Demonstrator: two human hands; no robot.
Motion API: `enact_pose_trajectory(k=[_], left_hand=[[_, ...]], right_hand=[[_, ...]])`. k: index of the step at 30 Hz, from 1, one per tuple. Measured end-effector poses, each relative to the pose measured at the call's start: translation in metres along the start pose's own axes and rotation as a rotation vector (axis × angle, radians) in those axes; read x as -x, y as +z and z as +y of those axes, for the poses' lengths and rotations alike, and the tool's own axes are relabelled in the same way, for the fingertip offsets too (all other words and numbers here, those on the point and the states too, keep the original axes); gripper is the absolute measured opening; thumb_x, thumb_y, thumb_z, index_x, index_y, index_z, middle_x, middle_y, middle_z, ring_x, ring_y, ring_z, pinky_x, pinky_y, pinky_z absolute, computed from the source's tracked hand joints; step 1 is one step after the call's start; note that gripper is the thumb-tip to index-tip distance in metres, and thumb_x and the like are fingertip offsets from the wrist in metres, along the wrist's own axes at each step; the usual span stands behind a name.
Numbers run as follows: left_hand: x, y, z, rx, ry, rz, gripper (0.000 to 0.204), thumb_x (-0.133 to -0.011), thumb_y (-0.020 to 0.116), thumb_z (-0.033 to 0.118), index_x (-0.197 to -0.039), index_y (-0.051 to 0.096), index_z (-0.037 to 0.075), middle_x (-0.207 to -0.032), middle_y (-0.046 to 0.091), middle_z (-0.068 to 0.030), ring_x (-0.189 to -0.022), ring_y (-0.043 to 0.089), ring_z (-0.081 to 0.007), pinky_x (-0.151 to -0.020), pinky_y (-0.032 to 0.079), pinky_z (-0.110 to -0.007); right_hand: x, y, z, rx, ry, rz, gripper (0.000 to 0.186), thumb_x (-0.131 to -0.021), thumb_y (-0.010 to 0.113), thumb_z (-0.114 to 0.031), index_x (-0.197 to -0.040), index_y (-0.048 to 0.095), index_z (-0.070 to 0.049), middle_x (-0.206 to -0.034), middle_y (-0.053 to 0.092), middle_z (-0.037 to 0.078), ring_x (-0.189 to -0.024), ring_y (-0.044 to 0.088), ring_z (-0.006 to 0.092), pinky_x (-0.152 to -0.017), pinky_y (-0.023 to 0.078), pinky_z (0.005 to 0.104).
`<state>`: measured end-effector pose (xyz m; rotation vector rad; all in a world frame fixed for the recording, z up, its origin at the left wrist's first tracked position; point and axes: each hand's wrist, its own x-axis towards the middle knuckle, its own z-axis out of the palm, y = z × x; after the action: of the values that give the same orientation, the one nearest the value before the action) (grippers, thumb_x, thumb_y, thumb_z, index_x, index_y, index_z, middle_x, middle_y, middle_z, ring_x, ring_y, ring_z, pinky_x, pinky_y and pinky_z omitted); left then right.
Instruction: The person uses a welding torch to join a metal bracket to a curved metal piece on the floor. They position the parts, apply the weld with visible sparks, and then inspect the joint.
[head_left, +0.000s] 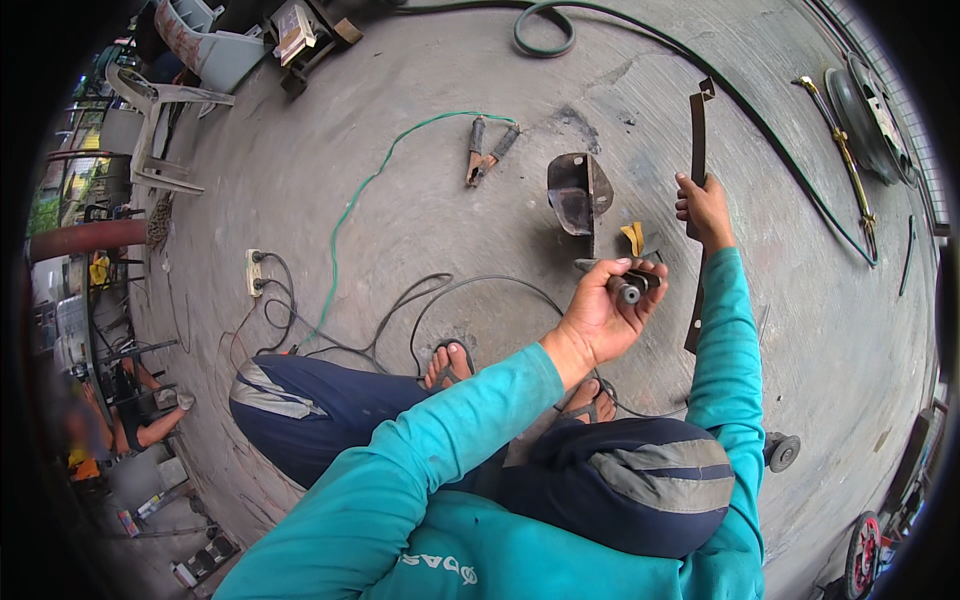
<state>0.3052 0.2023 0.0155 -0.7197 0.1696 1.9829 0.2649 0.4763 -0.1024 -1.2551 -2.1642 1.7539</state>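
My left hand [592, 325] is turned palm up, its fingers curled around a dark metal cylinder [628, 292] with a hole in its end. A long, flat metal strip [698, 135] with a bent upper end is gripped in my right hand [706, 212]. The strip's lower part runs down beside my right sleeve. Just beyond my left hand, a dark, rusty metal bracket [572, 197] with an upright plate rests on the concrete floor. Beside it lies a small yellow piece [633, 237]. My left fingers hide part of the cylinder.
A grounding clamp [476, 168] on a green cable [350, 205] lies ahead. Black cords run from an outlet box [254, 272] past my sandalled feet. A hose [760, 125], torch [838, 140] and wheel rim [868, 120] lie right. A plastic chair [150, 110] and another person [150, 425] are left.
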Motion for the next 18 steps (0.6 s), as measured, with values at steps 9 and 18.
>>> enact_pose_trajectory(k=[9,18], left_hand=[[-0.035,-0.037,-0.037,-0.075,-0.051,-0.048,0.016,-0.1,0.063,0.009,-0.114,0.062,0.002,-0.112,0.069,-0.0149,-0.103,0.071,-0.0255,-0.093,0.063,-0.038],[-0.051,-0.053,-0.05,-0.569,0.177,0.044,0.018,-0.098,0.066,0.013,-0.105,0.07,-0.002,-0.096,0.072,-0.0099,-0.085,0.071,-0.0206,-0.075,0.061,-0.036]], right_hand=[[0.099,-0.059,-0.061,0.079,-0.217,-0.164,0.052,-0.104,0.067,-0.035,-0.141,0.063,0.001,-0.131,0.071,0.015,-0.115,0.069,0.0229,-0.094,0.055,0.0389],[0.228,-0.047,-0.074,0.365,-0.291,-0.35,0.037,-0.093,0.073,-0.02,-0.122,0.071,0.002,-0.123,0.071,0.021,-0.101,0.072,0.0368,-0.087,0.057,0.042]])
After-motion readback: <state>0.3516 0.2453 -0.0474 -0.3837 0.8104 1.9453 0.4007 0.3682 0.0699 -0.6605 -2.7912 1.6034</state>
